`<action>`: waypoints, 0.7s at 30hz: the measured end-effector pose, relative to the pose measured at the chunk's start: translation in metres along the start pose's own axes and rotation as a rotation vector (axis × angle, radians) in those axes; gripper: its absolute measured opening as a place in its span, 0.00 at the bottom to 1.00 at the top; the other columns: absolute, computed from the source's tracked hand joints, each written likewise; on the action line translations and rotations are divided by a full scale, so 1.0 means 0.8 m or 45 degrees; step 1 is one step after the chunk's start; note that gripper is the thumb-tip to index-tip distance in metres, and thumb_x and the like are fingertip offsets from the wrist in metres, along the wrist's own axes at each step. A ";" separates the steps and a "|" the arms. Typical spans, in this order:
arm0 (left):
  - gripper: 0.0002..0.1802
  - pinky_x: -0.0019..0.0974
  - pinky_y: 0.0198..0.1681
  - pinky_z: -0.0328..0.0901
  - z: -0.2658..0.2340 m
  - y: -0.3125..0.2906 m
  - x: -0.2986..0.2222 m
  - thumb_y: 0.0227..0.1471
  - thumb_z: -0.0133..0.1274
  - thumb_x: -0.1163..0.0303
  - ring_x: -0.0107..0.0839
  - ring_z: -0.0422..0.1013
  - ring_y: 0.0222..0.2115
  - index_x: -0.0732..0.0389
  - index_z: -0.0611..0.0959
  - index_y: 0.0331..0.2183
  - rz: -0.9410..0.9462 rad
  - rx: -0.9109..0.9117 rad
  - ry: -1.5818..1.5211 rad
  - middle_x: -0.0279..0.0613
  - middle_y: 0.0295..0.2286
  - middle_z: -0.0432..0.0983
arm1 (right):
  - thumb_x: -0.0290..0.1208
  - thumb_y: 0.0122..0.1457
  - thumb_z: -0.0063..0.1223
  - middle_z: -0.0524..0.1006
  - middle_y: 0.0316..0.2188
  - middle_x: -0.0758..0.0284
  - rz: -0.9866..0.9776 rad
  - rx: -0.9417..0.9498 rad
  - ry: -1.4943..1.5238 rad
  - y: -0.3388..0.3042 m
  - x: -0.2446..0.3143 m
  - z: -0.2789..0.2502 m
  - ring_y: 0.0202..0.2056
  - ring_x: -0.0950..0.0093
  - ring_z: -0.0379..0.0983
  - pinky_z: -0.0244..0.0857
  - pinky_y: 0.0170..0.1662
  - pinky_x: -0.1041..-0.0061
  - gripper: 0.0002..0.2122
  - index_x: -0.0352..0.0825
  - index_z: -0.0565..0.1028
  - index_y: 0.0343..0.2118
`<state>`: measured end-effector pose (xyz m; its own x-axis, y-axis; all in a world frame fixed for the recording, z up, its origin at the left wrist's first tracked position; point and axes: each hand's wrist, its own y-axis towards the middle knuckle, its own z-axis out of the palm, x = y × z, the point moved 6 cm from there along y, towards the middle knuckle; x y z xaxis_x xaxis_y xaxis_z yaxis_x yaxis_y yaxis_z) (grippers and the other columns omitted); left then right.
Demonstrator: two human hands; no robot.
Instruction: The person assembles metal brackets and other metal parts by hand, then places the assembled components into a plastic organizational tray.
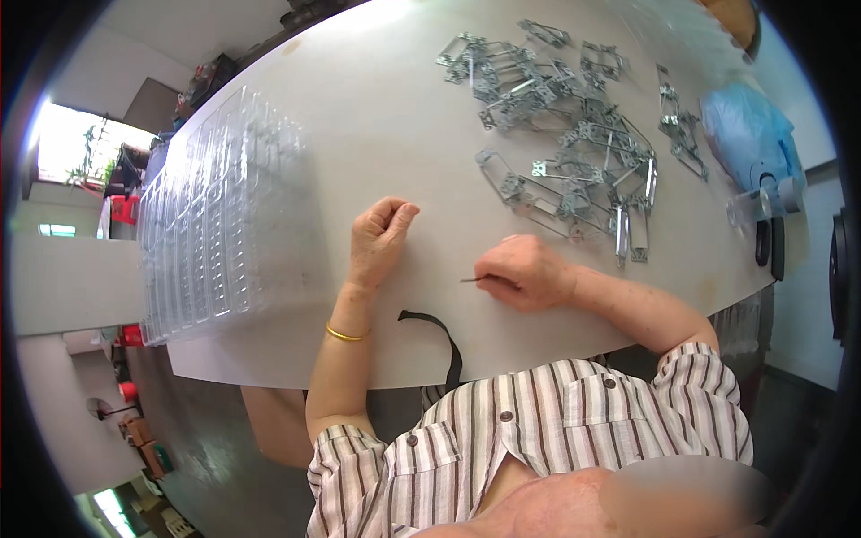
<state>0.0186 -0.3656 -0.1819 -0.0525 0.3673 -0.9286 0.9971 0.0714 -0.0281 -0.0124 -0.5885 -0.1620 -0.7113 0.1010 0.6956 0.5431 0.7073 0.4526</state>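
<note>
Got a pale table (pixel 377 99), clear trays (pixel 215 215) at left, loose metal frames (pixel 592 133) far right, can't tell finished from not. Got left hand (pixel 381 238) fisted, can't tell if holding anything, and got right hand (pixel 527 273) pinching a thin dark stick (pixel 467 281).

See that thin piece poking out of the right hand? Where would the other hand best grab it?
Probably at the bare tip of the thin piece, with the left hand pinching from the left: that slim end juts leftward, while the rest is hidden in the right hand's closed fingers.
</note>
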 end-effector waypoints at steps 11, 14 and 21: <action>0.03 0.28 0.25 0.63 0.084 0.015 -0.101 0.55 0.58 0.77 0.23 0.66 0.21 0.65 0.81 0.33 0.417 0.050 0.356 0.38 0.22 0.73 | 0.30 0.57 0.55 0.73 0.19 0.64 -0.263 0.181 0.029 -0.022 0.025 0.024 0.24 0.61 0.73 0.67 0.31 0.63 0.08 0.36 0.68 0.25; 0.03 0.31 0.26 0.65 0.118 0.018 -0.128 0.54 0.57 0.78 0.31 0.70 0.21 0.64 0.81 0.33 0.636 0.129 0.379 0.42 0.25 0.75 | 0.30 0.57 0.54 0.73 0.19 0.64 -0.269 0.157 0.085 -0.024 0.024 0.022 0.25 0.60 0.73 0.67 0.32 0.61 0.07 0.36 0.68 0.26; 0.14 0.42 0.41 0.69 0.117 0.042 -0.123 0.49 0.50 0.86 0.45 0.73 0.41 0.63 0.80 0.39 0.903 0.061 0.809 0.47 0.40 0.78 | 0.29 0.57 0.54 0.73 0.19 0.63 -0.254 0.206 0.112 -0.019 0.024 0.027 0.25 0.59 0.73 0.67 0.32 0.60 0.08 0.35 0.68 0.26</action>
<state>0.0623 -0.4857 -0.1263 0.5586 0.7467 -0.3610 0.8089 -0.3942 0.4362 -0.0439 -0.5818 -0.1673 -0.7518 -0.1073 0.6506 0.3131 0.8103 0.4954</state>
